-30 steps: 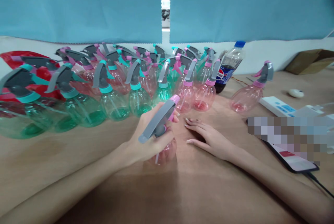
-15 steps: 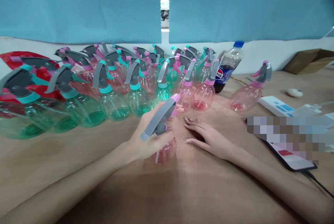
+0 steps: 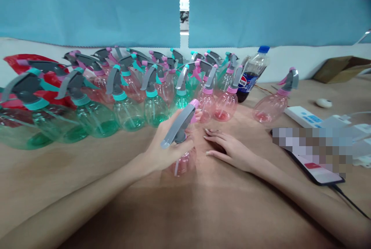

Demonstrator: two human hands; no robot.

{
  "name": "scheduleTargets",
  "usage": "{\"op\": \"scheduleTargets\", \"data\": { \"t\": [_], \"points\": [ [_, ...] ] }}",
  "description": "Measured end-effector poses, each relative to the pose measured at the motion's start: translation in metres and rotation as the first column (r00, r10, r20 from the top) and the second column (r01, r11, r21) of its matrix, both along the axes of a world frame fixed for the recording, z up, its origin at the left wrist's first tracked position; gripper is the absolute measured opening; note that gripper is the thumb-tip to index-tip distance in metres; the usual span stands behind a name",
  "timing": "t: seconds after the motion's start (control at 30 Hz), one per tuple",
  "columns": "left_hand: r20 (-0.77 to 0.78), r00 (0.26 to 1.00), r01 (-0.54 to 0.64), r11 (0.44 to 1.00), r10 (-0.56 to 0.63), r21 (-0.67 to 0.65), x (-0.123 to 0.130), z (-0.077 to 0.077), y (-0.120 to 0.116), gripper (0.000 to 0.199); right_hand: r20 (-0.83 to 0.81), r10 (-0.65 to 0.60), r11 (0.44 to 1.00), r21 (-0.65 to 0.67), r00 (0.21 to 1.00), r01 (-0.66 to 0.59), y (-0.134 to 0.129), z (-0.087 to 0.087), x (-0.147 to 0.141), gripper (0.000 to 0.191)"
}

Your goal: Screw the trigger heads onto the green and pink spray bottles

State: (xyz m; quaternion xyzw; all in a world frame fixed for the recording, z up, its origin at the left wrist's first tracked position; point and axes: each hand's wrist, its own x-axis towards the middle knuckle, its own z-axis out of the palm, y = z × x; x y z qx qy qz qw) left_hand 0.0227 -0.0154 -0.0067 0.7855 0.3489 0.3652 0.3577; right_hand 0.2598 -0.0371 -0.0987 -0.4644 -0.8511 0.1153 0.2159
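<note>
Left hand [image 3: 168, 138]: fingers wrapped round neck of pink trigger spray bottle [image 3: 185, 162], body below them, grey spray head [image 3: 179, 123] above; held bottle left of Pepsi bottle [image 3: 248, 81], on its near side. Right hand [image 3: 233, 148], also nearside of Pepsi bottle: open, fingers extended on counter [image 3: 162, 210]

Arms, 2, bare, reaching in from the lower corners and converging: left arm [image 3: 95, 191], right arm [image 3: 298, 195]. Left hand [image 3: 158, 144]: 1, gripping, fingers and thumb curled round, wrist nearly straight. Right hand [image 3: 233, 149]: 1, palm down, fingers extended and slightly bent, thumb spread apart, fingertips towards the left hand; the 2 near, not touching
</note>
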Motion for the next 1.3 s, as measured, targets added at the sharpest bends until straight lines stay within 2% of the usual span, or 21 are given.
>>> {"op": "scheduleTargets", "data": {
  "t": [0.2,0.43,0.53,0.67,0.87,0.97,1.1,1.23,1.3],
  "points": [
    [-0.003,1.0,-0.015,1.0,0.015,0.017,0.002,-0.004,0.002,0.029,-0.002,0.014,0.999,-0.036,1.0,-0.014,-0.005,0.007,0.0,0.048],
    [-0.024,1.0,0.004,1.0,-0.003,0.031,0.02,-0.005,-0.002,0.035,-0.076,0.004,0.992,-0.123,0.997,-0.013,-0.028,0.024,0.011,0.048],
    [-0.043,0.997,0.067,0.998,-0.067,0.013,0.035,-0.003,-0.002,0.034,-0.109,-0.012,0.992,-0.129,0.994,-0.003,-0.04,0.035,0.018,0.048],
    [-0.072,0.978,0.197,0.98,-0.196,0.009,0.064,0.001,0.003,0.046,-0.119,-0.102,0.989,-0.115,0.988,0.088,-0.058,0.05,0.03,0.05],
    [0.005,0.977,0.214,0.976,-0.215,0.05,0.115,-0.01,0.008,0.062,-0.152,-0.239,0.969,-0.096,0.959,0.227,-0.079,0.054,0.049,0.066],
    [0.034,0.976,0.211,0.976,-0.213,0.062,0.14,-0.016,0.008,0.063,-0.198,-0.298,0.954,-0.091,0.934,0.285,-0.079,0.051,0.054,0.066],
    [0.062,0.973,0.223,0.975,-0.222,-0.007,0.165,-0.015,0.011,0.057,-0.257,-0.371,0.924,-0.005,0.892,0.383,-0.07,0.044,0.056,0.058],
    [0.01,0.969,0.245,0.968,-0.245,-0.045,0.177,-0.008,0.02,0.061,-0.275,-0.392,0.905,0.057,0.878,0.421,-0.057,0.041,0.061,0.047],
    [-0.017,0.965,0.261,0.961,-0.263,-0.089,0.176,-0.007,0.026,0.07,-0.26,-0.39,0.905,0.069,0.883,0.42,-0.048,0.042,0.067,0.05]
  ]
}}
